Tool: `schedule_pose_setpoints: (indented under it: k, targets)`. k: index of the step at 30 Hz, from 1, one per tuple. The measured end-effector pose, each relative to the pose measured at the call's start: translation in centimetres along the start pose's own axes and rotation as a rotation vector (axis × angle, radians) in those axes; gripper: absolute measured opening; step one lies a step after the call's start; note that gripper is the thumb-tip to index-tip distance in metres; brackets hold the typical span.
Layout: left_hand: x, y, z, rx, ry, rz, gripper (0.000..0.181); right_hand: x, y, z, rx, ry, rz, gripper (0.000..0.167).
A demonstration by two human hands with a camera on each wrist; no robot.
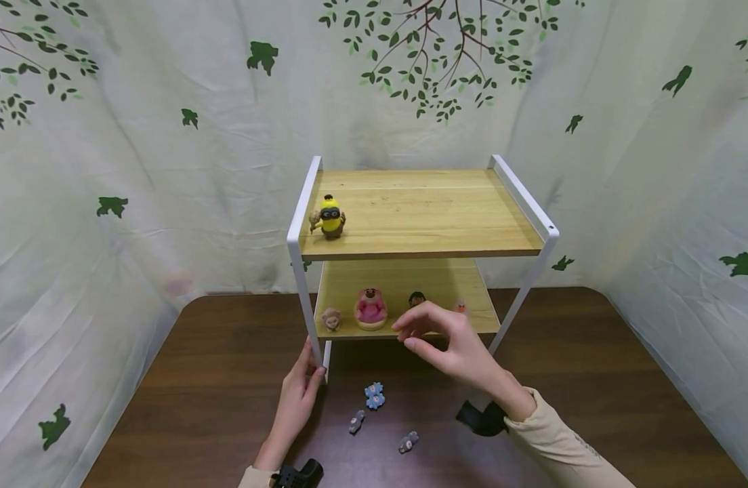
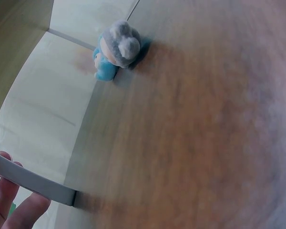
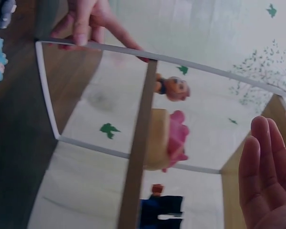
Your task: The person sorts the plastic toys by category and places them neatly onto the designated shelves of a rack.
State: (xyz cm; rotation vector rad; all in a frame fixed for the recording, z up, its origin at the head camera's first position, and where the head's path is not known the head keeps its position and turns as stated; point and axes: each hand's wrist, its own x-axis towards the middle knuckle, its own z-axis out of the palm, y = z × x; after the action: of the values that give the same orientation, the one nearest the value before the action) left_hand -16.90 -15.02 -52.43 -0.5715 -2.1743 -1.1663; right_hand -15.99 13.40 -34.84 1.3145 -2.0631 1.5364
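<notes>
A: While the left hand (image 1: 297,393) grips the white front leg (image 1: 303,291) between 7 and 8 o'clock on the shelf unit (image 1: 435,213), what's the right hand (image 1: 456,346) got?
B: Nothing, it's released. Fingers loosely bent, thumb apart, in front of the lower board (image 1: 343,274).
A: Grip on the leg?
B: Thumb on one side, fingers round the other. Right wrist view agrees.
A: Unit location?
B: Standing on the desk (image 1: 227,379), toward 12 o'clock, leafy white cloth (image 1: 215,176) behind.
A: Lower board?
B: From the pink bear (image 1: 370,308): small light-faced figure (image 1: 331,318) at 9, dark-haired figure (image 1: 417,298) at 3, mostly hidden by the right hand. Farther out at 3, a pinkish figure (image 1: 461,307), too small to make out.
A: Top?
B: Yellow figure (image 1: 330,215), black goggles, upright between 8 and 9, near the side rail (image 1: 305,203).
A: Loose on the desk?
B: Blue figure (image 1: 375,395) at the unit's 7 o'clock. From it, one grey figure (image 1: 357,421) near at 7, a second grey figure (image 1: 408,442) farther at 5.
</notes>
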Motion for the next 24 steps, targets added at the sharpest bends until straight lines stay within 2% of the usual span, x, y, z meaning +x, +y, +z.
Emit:
schedule_pose_setpoints:
  k: [18, 24]
  targets:
    - [0.0, -0.1, 0.0, 0.008, 0.001, -0.005, 0.087, -3.2, 2.4, 1.6, 0.025, -0.058, 0.072, 0.031]
    - [0.0, -0.1, 0.0, 0.007, 0.001, -0.005, 0.088, -4.5, 3.2, 2.2, 0.042, -0.075, 0.144, 0.025]
